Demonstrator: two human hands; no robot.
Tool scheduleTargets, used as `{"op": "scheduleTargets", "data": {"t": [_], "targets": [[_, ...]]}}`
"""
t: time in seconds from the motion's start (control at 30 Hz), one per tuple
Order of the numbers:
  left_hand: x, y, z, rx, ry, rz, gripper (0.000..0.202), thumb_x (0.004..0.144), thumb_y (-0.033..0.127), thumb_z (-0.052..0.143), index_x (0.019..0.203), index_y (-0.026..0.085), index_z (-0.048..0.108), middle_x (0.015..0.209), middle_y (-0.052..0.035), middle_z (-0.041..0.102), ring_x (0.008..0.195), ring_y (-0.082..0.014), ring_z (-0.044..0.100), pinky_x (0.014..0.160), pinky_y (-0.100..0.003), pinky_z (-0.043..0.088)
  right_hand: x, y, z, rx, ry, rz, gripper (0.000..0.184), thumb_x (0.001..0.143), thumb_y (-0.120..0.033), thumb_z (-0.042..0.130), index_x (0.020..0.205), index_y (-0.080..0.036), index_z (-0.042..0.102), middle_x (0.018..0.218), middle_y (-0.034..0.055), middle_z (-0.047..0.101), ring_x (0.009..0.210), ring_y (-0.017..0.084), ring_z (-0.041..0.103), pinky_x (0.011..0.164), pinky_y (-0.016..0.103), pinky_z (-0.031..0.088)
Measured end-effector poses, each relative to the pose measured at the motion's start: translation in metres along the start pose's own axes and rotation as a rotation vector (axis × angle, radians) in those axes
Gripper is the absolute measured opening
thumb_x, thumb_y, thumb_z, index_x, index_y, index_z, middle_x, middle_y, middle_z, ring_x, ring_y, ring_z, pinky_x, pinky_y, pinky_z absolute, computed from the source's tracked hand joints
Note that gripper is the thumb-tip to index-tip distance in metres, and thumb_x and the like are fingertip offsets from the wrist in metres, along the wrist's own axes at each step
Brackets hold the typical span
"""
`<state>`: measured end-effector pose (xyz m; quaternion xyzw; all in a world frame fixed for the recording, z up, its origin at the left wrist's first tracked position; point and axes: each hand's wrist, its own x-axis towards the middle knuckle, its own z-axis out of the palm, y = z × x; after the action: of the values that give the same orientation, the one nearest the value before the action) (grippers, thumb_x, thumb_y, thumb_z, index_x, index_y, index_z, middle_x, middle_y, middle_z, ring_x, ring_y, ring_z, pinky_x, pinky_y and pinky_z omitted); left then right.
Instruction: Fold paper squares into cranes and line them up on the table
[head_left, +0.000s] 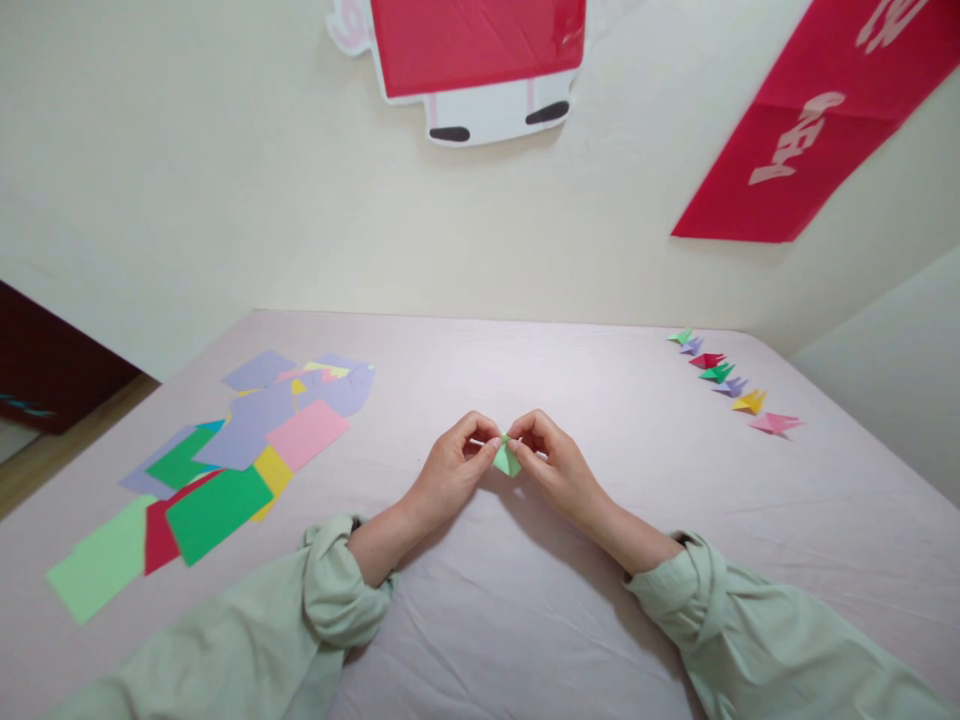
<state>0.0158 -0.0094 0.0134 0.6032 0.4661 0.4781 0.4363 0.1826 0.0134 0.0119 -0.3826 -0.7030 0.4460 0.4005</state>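
A small folded piece of light green paper [507, 461] is pinched between both hands, just above the middle of the cloth-covered surface. My left hand [455, 462] grips its left edge between thumb and forefinger. On the other side, my right hand [553, 466] pinches the top right of the same paper. The fingertips nearly meet and cover the paper's upper part, so its exact folded form is partly hidden.
Sheets of coloured paper [217, 515] lie in an overlapping spread at the left. Several small folded paper figures [718, 373] stand in a slanting row at the far right. A pale pinkish cloth [480, 620] covers the surface, which ends at a wall [480, 240].
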Motion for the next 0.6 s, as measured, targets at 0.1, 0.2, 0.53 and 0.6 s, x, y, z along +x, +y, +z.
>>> {"op": "scheduleTargets", "data": {"t": [0.1, 0.2, 0.53, 0.6], "targets": [[0.0001, -0.0004, 0.0009, -0.021, 0.005, -0.006, 0.010, 0.088, 0.027, 0.057, 0.084, 0.017, 0.058, 0.083, 0.0003, 0.059, 0.077, -0.0119, 0.055, 0.070, -0.023, 0.044, 0.0002, 0.0012, -0.0001, 0.011, -0.004, -0.006, 0.005, 0.090, -0.025, 0.054, 0.089, -0.020, 0.054, 0.077, -0.0019, 0.053, 0.065, 0.012, 0.050, 0.060, 0.026, 0.039], [0.0010, -0.0035, 0.0016, -0.121, 0.033, -0.072, 0.013, 0.085, 0.030, 0.062, 0.087, 0.018, 0.056, 0.084, 0.0001, 0.059, 0.079, -0.0126, 0.056, 0.071, -0.024, 0.044, 0.0002, 0.0014, -0.0008, 0.000, -0.003, -0.026, 0.004, 0.090, -0.024, 0.053, 0.090, -0.020, 0.054, 0.078, -0.0018, 0.054, 0.066, 0.012, 0.050, 0.061, 0.027, 0.040], [0.0040, 0.0020, 0.0007, -0.282, -0.042, -0.232, 0.022, 0.078, 0.036, 0.069, 0.079, 0.016, 0.060, 0.077, 0.0006, 0.058, 0.074, -0.0124, 0.052, 0.071, -0.025, 0.041, -0.0004, 0.0013, 0.0003, 0.021, -0.005, -0.016, 0.018, 0.089, -0.027, 0.055, 0.106, -0.021, 0.051, 0.088, 0.0003, 0.057, 0.068, 0.012, 0.052, 0.060, 0.026, 0.041], [0.0035, 0.0003, 0.0008, -0.261, -0.031, -0.215, 0.022, 0.078, 0.036, 0.068, 0.079, 0.016, 0.059, 0.077, 0.0006, 0.057, 0.075, -0.0126, 0.052, 0.072, -0.025, 0.041, 0.0005, 0.0030, 0.0006, 0.013, -0.017, 0.019, 0.016, 0.089, -0.030, 0.056, 0.101, -0.021, 0.052, 0.084, -0.0005, 0.057, 0.067, 0.012, 0.051, 0.059, 0.025, 0.040]]}}
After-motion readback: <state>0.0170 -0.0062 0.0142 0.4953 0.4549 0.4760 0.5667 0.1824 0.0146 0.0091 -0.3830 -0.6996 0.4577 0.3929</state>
